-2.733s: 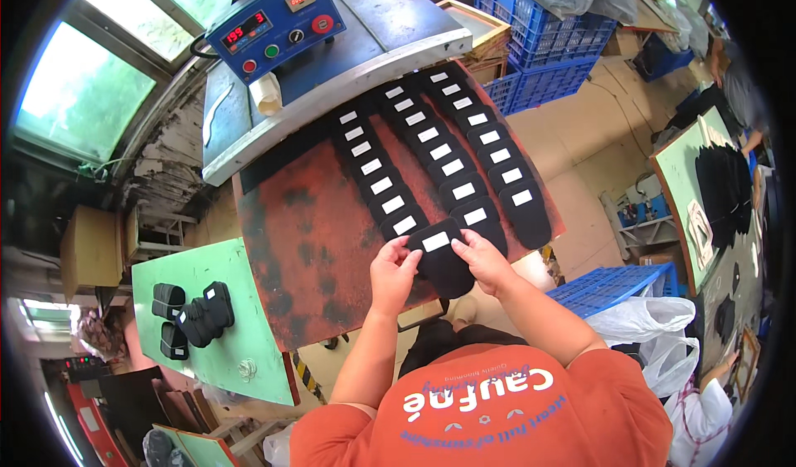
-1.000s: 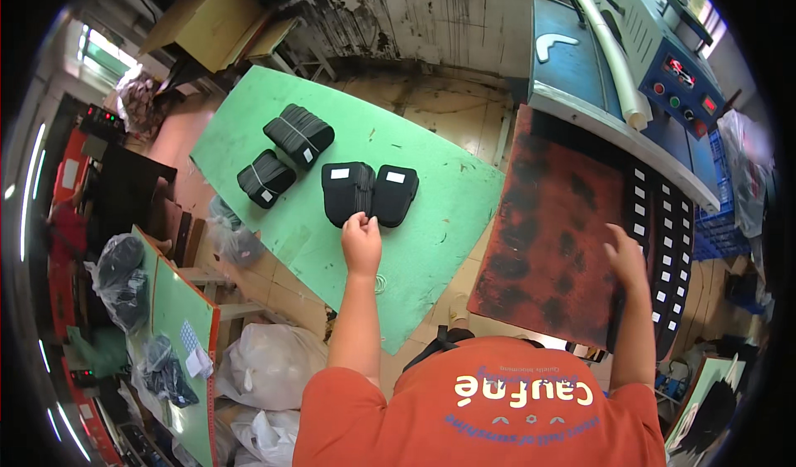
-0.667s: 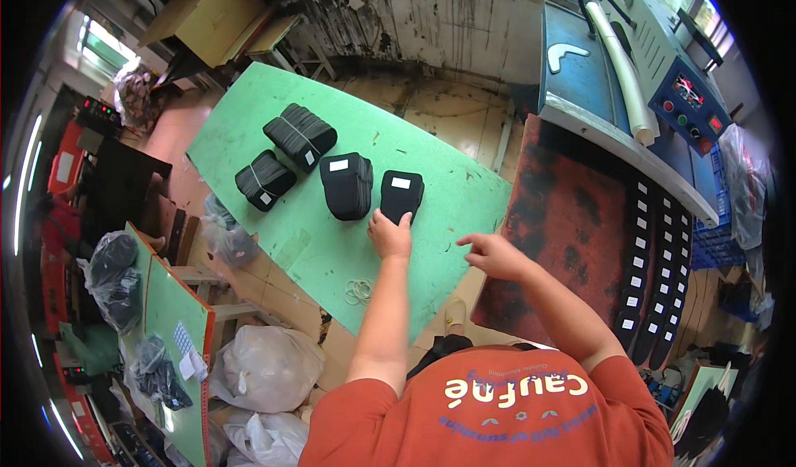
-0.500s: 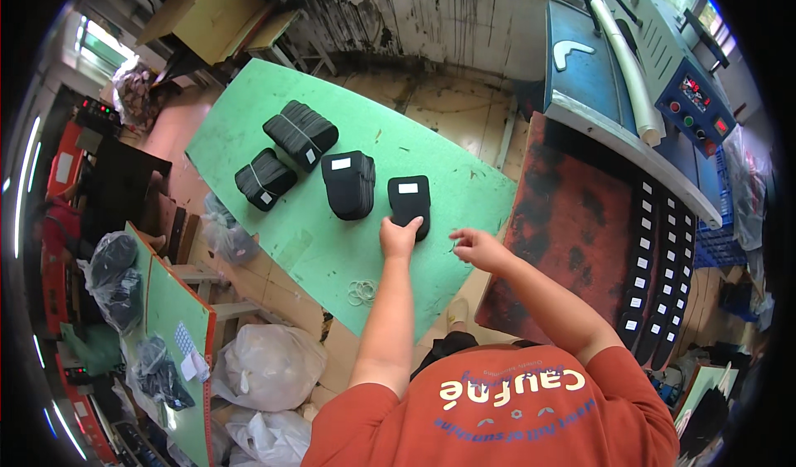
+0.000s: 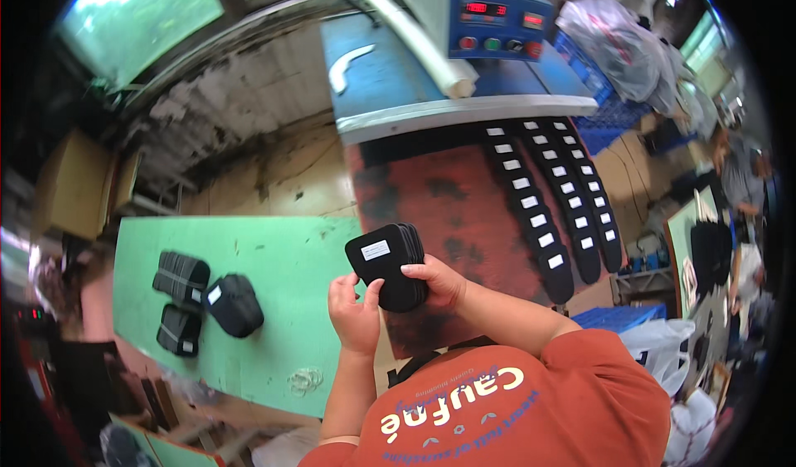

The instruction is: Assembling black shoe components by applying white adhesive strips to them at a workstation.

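A thick stack of black fabric pads (image 5: pixel 394 280), rounded at the ends, is raised at the boundary between the green table and the dark red board. A white label sits on its top pad. My right hand (image 5: pixel 439 281) grips the stack's right side, thumb over the front and fingers behind. My left hand (image 5: pixel 355 311) is at the lower left edge, fingers curled and thumb against the front pad. On the green table (image 5: pixel 290 260) lie another labelled pad stack (image 5: pixel 235 305) and two banded bundles of black pads (image 5: pixel 181 275), (image 5: pixel 179 329).
Rows of overlapping labelled black pads (image 5: pixel 531 210) cover the right part of the dark red board (image 5: pixel 414 193). Behind stands a blue machine with a control box (image 5: pixel 497 32) and a white roll (image 5: pixel 419 40). Pale rubber bands (image 5: pixel 305 381) lie near the table's front edge.
The view has swung right. The labelled stack has been lifted off the green table and carried right. My right hand, empty before, now grips it too.
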{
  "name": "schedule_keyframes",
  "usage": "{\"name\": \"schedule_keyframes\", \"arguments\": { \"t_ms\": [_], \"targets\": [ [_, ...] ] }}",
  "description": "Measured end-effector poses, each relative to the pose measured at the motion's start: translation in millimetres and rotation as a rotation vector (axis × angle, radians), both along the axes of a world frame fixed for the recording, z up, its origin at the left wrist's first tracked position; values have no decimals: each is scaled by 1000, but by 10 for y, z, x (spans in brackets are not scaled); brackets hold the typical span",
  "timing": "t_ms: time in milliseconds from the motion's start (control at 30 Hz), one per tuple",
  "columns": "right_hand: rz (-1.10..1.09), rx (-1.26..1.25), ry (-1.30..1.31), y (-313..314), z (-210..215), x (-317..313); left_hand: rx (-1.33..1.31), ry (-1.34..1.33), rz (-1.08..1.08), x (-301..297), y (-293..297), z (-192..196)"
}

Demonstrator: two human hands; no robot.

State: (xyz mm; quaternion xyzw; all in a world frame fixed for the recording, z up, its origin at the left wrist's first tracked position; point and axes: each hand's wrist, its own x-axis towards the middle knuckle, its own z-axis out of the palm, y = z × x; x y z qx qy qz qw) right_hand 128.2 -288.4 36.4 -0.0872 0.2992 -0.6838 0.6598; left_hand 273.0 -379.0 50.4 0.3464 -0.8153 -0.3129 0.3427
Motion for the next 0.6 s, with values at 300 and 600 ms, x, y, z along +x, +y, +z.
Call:
{"name": "schedule_keyframes", "arguments": {
  "t_ms": [300, 600],
  "targets": [
    [-506, -67, -29, 979, 21, -742, 60, 201, -317, -1390, 561, 1],
    [-659, -19, -170, 1484, -217, -1377, 1290, 360, -123, -2218, 395, -322]
  ]
}}
